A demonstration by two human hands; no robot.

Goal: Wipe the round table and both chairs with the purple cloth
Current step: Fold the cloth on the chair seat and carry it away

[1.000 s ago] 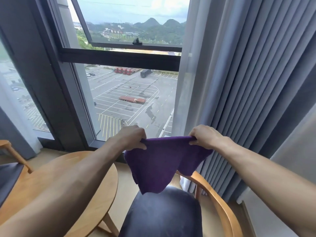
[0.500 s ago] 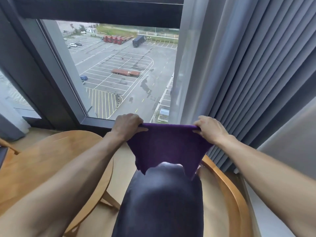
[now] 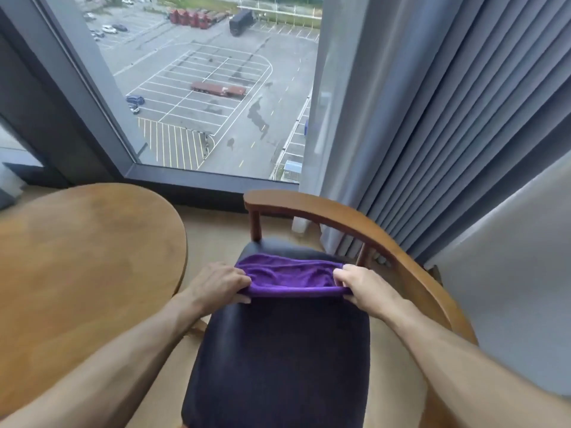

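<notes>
Purple cloth [image 3: 292, 278] lies stretched crosswise on the dark seat [image 3: 278, 350] of the chair [image 3: 355, 220], its long axis running hand to hand. Left hand [image 3: 217, 285] pinches one end and right hand [image 3: 360, 287] the other, both arms reaching forward. Round surface [image 3: 80, 257] sits just left.

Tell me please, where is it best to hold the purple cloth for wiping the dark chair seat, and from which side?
Probably by the near folded edge of the purple cloth, at its two ends, coming from above on the near side. The cloth lies spread across the chair seat, so a grip at both ends keeps it flat. The left hand and right hand already pinch it there.
</notes>
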